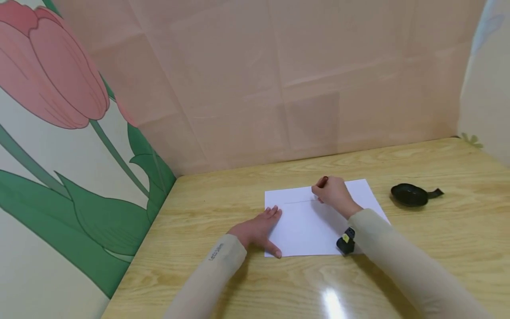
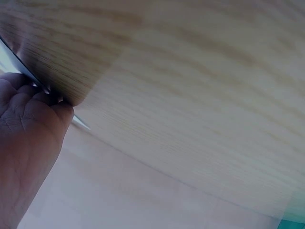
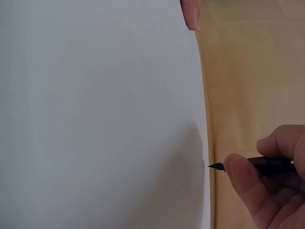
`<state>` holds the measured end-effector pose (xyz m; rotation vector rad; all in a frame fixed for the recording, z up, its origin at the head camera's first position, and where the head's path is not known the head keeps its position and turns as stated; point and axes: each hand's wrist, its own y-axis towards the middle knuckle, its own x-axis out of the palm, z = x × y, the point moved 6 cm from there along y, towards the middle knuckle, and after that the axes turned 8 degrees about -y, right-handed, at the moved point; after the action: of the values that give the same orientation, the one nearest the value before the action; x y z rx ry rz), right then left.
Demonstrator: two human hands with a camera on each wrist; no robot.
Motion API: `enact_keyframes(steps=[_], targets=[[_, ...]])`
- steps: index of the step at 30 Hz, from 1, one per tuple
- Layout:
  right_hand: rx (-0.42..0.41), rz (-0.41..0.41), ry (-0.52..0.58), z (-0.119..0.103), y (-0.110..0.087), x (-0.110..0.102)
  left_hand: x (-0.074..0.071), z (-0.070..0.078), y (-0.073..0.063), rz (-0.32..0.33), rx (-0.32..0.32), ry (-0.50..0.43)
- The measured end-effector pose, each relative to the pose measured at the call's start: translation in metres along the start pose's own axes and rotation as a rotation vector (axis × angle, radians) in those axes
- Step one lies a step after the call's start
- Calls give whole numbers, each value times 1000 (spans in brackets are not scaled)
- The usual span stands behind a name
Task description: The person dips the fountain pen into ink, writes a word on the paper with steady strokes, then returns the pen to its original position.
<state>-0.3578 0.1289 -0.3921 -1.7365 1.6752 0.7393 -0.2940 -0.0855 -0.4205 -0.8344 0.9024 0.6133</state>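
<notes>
A white sheet of paper (image 1: 307, 230) lies on the wooden table, with a thin dark line (image 1: 296, 202) across its upper part. My left hand (image 1: 259, 229) rests spread on the sheet's left edge, thumb apart from the fingers. In the left wrist view the left palm (image 2: 28, 124) appears beside the tabletop. Over the upper right of the sheet, my right hand (image 1: 334, 194) pinches a dark writing brush (image 3: 274, 164). Its pointed black tip is at the paper in the right wrist view, near the line's right end; whether it touches is unclear.
A small black pan-shaped dish (image 1: 410, 195) with a short handle stands on the table (image 1: 438, 239), right of the paper. A pinkish cloth (image 1: 279, 88) hangs behind the table. At the left is a wall panel with a painted tulip (image 1: 52, 66). A black device (image 1: 345, 241) sits at the right wrist.
</notes>
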Motion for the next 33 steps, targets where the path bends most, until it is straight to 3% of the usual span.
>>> enact_keyframes(steps=[12,20,33], targets=[[-45,3,-58,-2,1,3,1,1,0,-7,-6,-4],[-153,-10,-129,-7,1,5,1,-1,3,-4,-11,-8],[-175,-28,-159,-8,4,9,0,-1,3,7,0,12]])
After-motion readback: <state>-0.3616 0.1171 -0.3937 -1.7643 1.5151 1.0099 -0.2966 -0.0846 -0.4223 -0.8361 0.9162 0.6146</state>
